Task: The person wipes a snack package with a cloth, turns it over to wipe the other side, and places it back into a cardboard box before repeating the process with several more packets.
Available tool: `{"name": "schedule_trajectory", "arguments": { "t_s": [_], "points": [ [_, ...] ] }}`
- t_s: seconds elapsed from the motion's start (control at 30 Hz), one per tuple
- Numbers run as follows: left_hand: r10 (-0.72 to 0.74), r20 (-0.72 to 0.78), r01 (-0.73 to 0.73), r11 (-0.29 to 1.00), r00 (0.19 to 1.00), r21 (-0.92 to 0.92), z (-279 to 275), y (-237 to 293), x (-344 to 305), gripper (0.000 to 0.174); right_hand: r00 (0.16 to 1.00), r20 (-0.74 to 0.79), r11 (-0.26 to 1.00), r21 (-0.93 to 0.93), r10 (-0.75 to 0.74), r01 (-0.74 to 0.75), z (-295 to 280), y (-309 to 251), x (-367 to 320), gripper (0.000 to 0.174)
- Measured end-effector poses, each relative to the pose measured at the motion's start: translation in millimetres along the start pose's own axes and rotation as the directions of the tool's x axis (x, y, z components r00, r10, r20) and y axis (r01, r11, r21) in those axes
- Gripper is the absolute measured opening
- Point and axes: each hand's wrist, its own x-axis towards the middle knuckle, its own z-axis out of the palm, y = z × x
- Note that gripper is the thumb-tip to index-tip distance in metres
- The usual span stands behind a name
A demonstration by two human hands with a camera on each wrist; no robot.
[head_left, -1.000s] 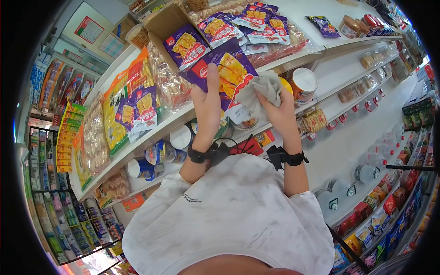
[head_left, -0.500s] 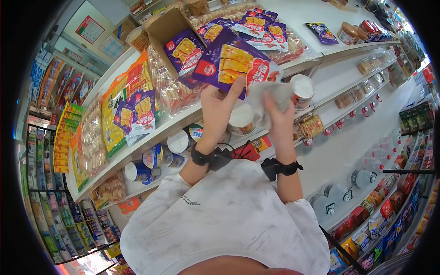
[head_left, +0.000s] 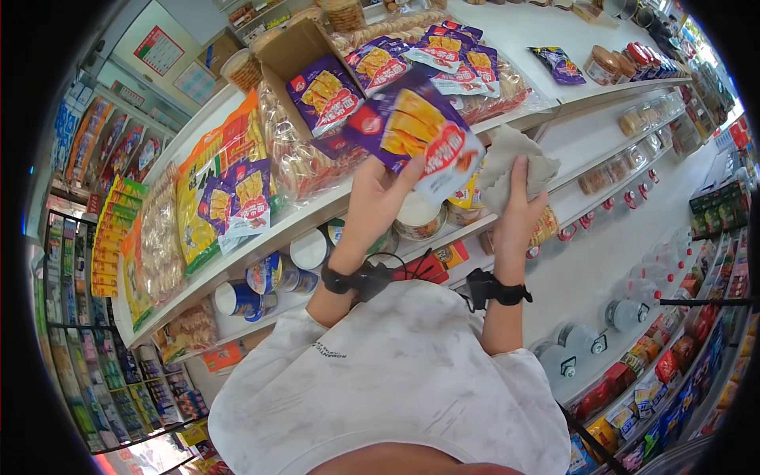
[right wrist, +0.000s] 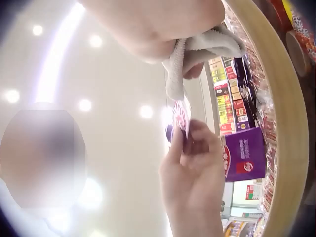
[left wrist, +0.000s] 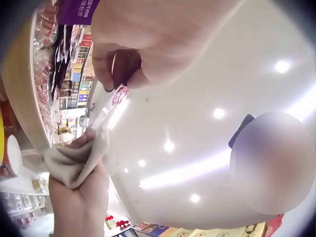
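Observation:
My left hand point(head_left: 378, 199) pinches a purple snack packet point(head_left: 416, 127) by its lower edge, thumb on the printed front. The packet is held tilted above the shelf edge, its white and red end toward my right hand. In my right hand point(head_left: 518, 226) is a grey cloth point(head_left: 507, 162), gripped with the thumb on top and bunched in the palm, as the left wrist view shows of the cloth point(left wrist: 74, 165). Cloth and packet are side by side. In the right wrist view the packet point(right wrist: 181, 116) appears nearly edge-on between the left fingers.
Behind the packet stands an open cardboard box point(head_left: 289, 51) with a similar packet point(head_left: 324, 93) in it. More purple packets point(head_left: 455, 55) lie on bagged snacks on the white shelf point(head_left: 546, 71). Below are tubs point(head_left: 417, 212) and jars. Large water bottles point(head_left: 582, 336) stand at the right.
The cloth was over the packet's white end; now my right hand has drawn it away to the right. My left hand has shifted its hold to the packet's lower edge.

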Motion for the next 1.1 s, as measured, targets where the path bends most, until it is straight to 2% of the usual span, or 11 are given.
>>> {"name": "schedule_trajectory", "arguments": {
  "t_s": [0.13,0.23,0.4,0.47,0.57,0.67,0.77,0.87,0.97,1.0,1.1],
  "points": [
    [0.020,0.184,-0.023,1.000,0.983,0.014,-3,-12,1,0.030,0.846,0.529,0.977,-0.208,0.070,0.049,-9,2,-6,0.039],
    [-0.053,0.036,0.050,0.996,0.998,0.075,-3,-6,7,0.036,0.850,0.505,0.978,-0.202,0.150,-0.053,-6,17,-17,0.037],
    [0.172,-0.035,-0.152,0.936,0.984,0.318,15,-4,-3,0.040,0.931,0.345,0.989,-0.126,0.115,-0.075,4,9,-16,0.036],
    [0.243,0.053,-0.229,0.785,0.968,0.576,10,-2,-2,0.044,0.939,0.329,0.992,-0.103,0.099,-0.069,17,-3,-5,0.038],
    [0.593,0.094,-0.458,0.502,0.800,0.733,0,-12,27,0.047,0.934,0.355,0.996,-0.062,-0.040,0.066,47,6,26,0.040],
    [0.647,0.036,-0.417,0.447,0.762,0.791,9,9,43,0.045,0.912,0.410,0.979,0.180,0.017,-0.099,85,-3,62,0.043],
    [0.643,0.076,-0.436,0.422,0.762,0.795,5,6,40,0.043,0.904,0.426,0.996,-0.054,-0.037,0.066,97,27,99,0.048],
    [0.637,0.048,-0.407,0.431,0.769,0.805,-9,8,26,0.035,0.881,0.368,0.812,-0.387,-0.298,0.437,86,32,69,0.051],
    [0.608,-0.079,-0.339,0.539,0.790,0.771,-39,20,24,0.027,0.721,0.421,0.678,-0.278,-0.551,0.681,68,51,51,0.056],
    [0.584,-0.066,-0.322,0.534,0.809,0.781,-51,21,26,0.026,0.783,0.438,0.710,-0.362,-0.443,0.604,64,54,40,0.060],
    [0.509,-0.003,-0.288,0.493,0.861,0.821,-82,24,48,0.023,0.544,0.725,0.365,-0.413,-0.423,0.834,72,51,37,0.063]
  ]
}}
